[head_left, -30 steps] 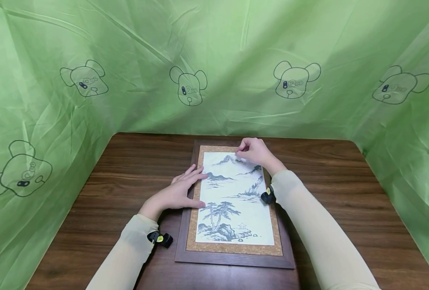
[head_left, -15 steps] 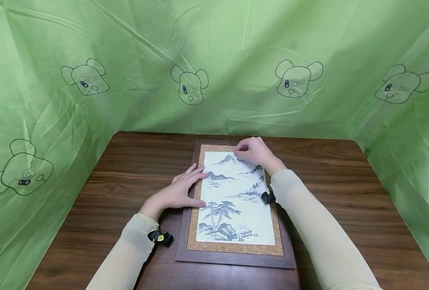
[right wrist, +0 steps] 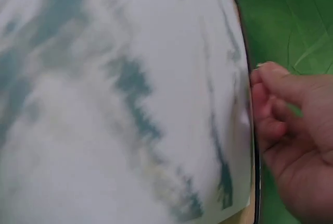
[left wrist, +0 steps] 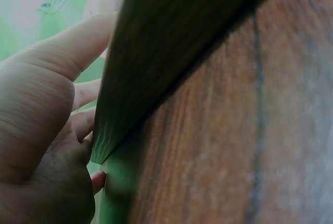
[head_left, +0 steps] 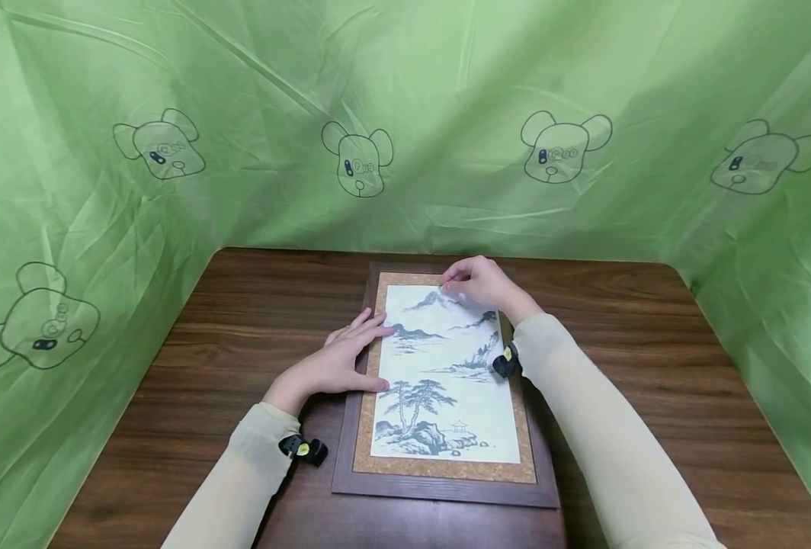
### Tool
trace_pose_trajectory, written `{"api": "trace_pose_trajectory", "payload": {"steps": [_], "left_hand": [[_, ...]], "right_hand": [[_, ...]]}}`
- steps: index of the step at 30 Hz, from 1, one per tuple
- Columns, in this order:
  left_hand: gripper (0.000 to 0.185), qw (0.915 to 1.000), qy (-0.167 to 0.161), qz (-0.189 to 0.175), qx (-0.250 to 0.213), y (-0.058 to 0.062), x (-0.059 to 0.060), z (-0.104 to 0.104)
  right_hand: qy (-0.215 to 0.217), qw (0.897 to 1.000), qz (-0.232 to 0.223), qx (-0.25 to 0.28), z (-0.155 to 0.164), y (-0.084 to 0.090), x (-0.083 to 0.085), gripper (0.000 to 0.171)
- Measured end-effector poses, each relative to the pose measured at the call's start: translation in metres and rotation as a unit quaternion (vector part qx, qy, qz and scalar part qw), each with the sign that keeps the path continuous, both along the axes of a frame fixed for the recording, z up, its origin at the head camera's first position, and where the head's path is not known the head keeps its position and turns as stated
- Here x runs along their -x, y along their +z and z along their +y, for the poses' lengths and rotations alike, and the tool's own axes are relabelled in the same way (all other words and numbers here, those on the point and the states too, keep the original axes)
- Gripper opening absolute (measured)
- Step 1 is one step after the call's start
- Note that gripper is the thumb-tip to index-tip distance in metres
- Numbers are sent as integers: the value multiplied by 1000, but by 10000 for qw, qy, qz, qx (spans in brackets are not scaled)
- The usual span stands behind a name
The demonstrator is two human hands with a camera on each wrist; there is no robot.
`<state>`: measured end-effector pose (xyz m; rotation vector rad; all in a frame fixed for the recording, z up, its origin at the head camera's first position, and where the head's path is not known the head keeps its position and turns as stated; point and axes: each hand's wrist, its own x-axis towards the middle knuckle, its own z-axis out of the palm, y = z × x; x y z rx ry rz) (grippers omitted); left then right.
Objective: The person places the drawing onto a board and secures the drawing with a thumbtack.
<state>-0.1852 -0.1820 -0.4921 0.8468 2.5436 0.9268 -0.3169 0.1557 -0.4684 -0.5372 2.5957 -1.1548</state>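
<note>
My right hand (head_left: pixel 481 284) has its fingers curled in at the far top edge of the print (head_left: pixel 443 374), thumb and fingertips (right wrist: pixel 268 73) drawn together right where the paper ends; from the wrist view they seem to be pinching or picking at that edge, though the blur keeps me from saying whether any paper is actually caught between them. My left hand (head_left: pixel 340 358) lies flat, fingers straight, pressing down on the left rail of the frame (head_left: pixel 440 492) and the cork border beside it, holding nothing. The frame lies flat on the table (head_left: pixel 241 320), long side running away from me, with the print centred inside it, just below my right fingertips and directly right of my left palm. I judge the step in hand to be freeing the top edge of the sheet while the other hand steadies the frame; the next move likely calls for a light nail-tip lift without creasing, and steady downward pressure on the rail so the frame does not slide. The print is thin, smooth, pale paper with grey-blue ink mountains and pines; around it runs a speckled tan cork mat, then a dark wood-grain moulding, rectangular and low. Further out, the tabletop is brown laminate with streaked grain, and crinkled green sheeting (head_left: pixel 405 91) printed with cartoon bear heads walls the space.
</note>
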Motion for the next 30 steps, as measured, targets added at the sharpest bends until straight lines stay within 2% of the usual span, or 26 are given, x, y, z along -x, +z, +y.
{"api": "trace_pose_trajectory", "payload": {"steps": [4,12,22,30], "left_hand": [[97,10000,-11,-4,5,1,0,-1],[96,10000,-15,37,-18,0,0,0],[96,10000,-24,51,-3,-2,1,1],[96,10000,5,47,7,-3,1,0]], "right_hand": [[33,9990,-431,-139,-5,8,4,12],[-40,9953,-871,-413,-12,15,10,11],[-137,9938,-750,-813,-14,16,11,8],[-124,9942,-670,-828,-14,14,8,12]]}}
